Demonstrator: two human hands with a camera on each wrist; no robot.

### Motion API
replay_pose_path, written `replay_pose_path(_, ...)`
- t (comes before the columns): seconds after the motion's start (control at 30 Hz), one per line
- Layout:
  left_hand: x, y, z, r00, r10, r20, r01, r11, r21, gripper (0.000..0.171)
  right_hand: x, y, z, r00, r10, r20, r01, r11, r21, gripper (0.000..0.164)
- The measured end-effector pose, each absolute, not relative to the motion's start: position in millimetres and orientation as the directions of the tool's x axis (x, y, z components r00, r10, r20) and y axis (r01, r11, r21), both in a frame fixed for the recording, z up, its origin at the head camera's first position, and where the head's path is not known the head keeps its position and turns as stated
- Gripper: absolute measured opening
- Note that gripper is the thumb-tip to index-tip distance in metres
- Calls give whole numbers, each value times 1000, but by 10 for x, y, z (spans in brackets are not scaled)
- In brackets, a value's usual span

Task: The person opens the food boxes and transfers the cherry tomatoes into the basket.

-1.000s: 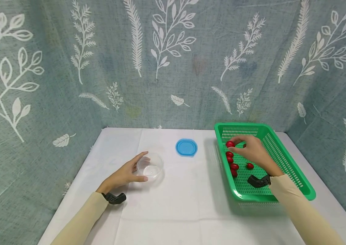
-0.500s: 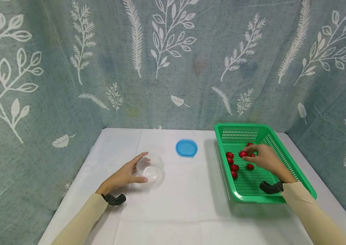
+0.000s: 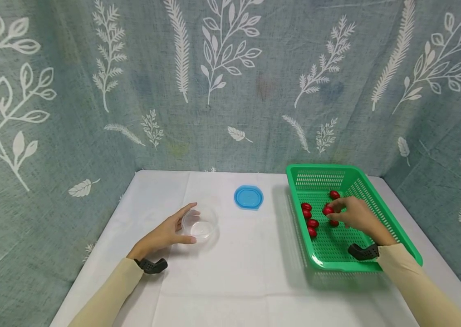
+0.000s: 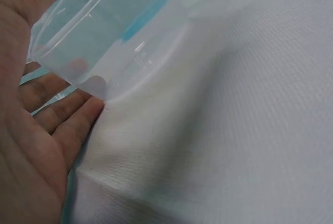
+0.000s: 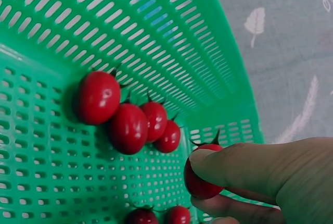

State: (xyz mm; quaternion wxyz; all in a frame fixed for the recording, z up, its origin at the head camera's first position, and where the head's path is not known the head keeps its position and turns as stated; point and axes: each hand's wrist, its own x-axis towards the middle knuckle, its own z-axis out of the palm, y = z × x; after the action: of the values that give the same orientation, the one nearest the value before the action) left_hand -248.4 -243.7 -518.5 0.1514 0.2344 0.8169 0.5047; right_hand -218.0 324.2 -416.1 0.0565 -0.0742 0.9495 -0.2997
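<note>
In the head view my left hand [image 3: 168, 235] curves round the side of a clear, round plastic container [image 3: 201, 225] standing on the white cloth. The left wrist view has the fingers against the wall of the container [image 4: 104, 41], which looks empty. Over the floor of a green basket [image 3: 324, 264], my right hand [image 3: 359, 218] pinches a red cherry tomato [image 3: 327, 210] between thumb and fingers. Its green stem end shows beside the thumb in the right wrist view. More cherry tomatoes [image 5: 128, 129] lie along one basket wall, and a few others lie under and behind the hand.
A blue lid [image 3: 248, 198] lies flat on the white cloth [image 3: 230, 268] between the container and the basket. The basket has raised, slotted walls at the right of the table. Patterned grey-green curtains [image 3: 263, 91] stand behind and at both sides.
My right hand, holding a cherry tomato, has moved from the basket's left wall rightward and slightly nearer, over its middle. My left hand and the container have stayed in place.
</note>
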Motion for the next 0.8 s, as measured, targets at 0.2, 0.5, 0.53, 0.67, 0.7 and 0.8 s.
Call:
replay_pose_path(0.2,-2505,-2448,-5153,-828,561,-22,223,364,904,109,-2172,3245,-4208,-983,-169,-66,-101,812,-575,39)
replay_pose_path(0.5,-2506,-2437,-5180,-804,595,-12,221,318,922,111,-2142,3248,-4198,-982,-174,-69,-110,834,-540,37)
replay_pose_path(0.53,-2515,-2444,-5176,-799,601,-5,232,316,920,112,-2142,3250,-4197,-982,-175,-66,-112,833,-541,37)
replay_pose_path(0.67,-2557,-2468,-5100,-782,624,12,259,307,916,115,-2140,3269,-4172,-984,-174,-32,-126,819,-560,35)
replay_pose_path(0.7,-2567,-2475,-5067,-779,627,15,264,305,915,114,-2140,3276,-4156,-984,-177,-18,-136,814,-565,35)
replay_pose_path(0.8,-2610,-2514,-4954,-777,628,34,286,304,909,104,-2144,3294,-4081,-982,-182,44,-176,816,-551,35)
